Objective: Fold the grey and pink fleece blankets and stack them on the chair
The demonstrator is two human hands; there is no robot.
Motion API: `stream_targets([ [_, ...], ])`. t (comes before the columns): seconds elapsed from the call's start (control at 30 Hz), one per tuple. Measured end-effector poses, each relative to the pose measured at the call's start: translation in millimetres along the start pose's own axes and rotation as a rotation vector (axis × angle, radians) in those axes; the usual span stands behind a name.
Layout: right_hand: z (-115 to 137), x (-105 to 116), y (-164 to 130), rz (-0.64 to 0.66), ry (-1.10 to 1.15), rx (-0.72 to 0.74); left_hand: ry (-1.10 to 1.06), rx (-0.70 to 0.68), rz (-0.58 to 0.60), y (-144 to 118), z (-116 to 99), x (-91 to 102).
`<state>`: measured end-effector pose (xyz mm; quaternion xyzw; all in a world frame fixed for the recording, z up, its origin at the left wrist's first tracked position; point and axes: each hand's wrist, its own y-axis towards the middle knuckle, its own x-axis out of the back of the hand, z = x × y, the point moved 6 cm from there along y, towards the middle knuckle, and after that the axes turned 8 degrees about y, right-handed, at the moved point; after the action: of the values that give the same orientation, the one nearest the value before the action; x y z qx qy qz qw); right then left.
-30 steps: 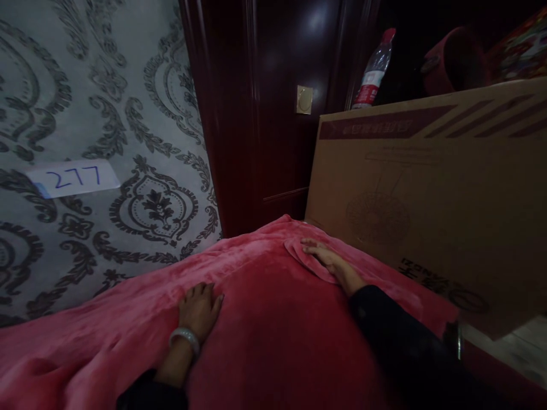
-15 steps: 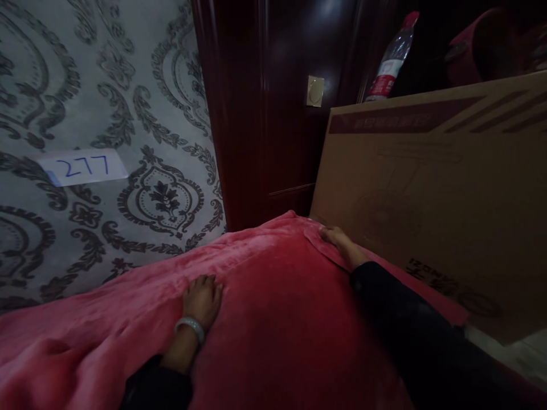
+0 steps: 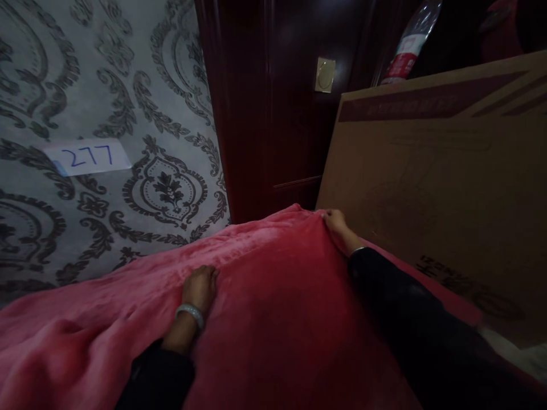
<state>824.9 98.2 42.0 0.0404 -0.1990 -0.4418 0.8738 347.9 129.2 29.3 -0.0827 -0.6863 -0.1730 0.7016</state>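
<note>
A pink-red plush blanket (image 3: 265, 307) spreads across the lower part of the view, smooth in the middle and rumpled at the left. My right hand (image 3: 337, 225) pinches its far right edge near the cardboard box, and the cloth is drawn up to the fingertips. On the left part of the blanket lies my left hand (image 3: 200, 287), wearing a pale bangle, its fingers curled together on the plush at a ridge of cloth. The fingertips of this hand are partly hidden.
Patterned wallpaper (image 3: 171, 188) with a paper label (image 3: 89, 156) reading 277 rises behind the blanket. A dark red wooden panel (image 3: 265, 125) stands beside it. At the right is a large cardboard box (image 3: 427, 188), with a plastic bottle (image 3: 405, 54) at its top edge.
My right hand has lifted slightly with the blanket edge, and the fold beside it has flattened out. My left hand's fingers have drawn together. The view has tilted a little.
</note>
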Motion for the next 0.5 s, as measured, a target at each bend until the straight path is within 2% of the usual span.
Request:
stream_targets([
  [0.17, 3, 9, 26, 0.023, -0.172, 0.035, -0.065, 0.073, -0.122, 8, 10, 26.0],
  [0.23, -3, 2, 26, 0.04, -0.234, 0.034, -0.028, 0.077, -0.102, 13, 10, 26.9],
  [0.4, -27, -26, 4, 0.104, -0.373, 0.039, 0.044, 0.082, 0.126, 23, 11, -8.1],
  [0.5, -27, -31, -6, 0.144, -0.43, 0.071, 0.047, 0.04, 0.149, 26, 14, -21.0],
])
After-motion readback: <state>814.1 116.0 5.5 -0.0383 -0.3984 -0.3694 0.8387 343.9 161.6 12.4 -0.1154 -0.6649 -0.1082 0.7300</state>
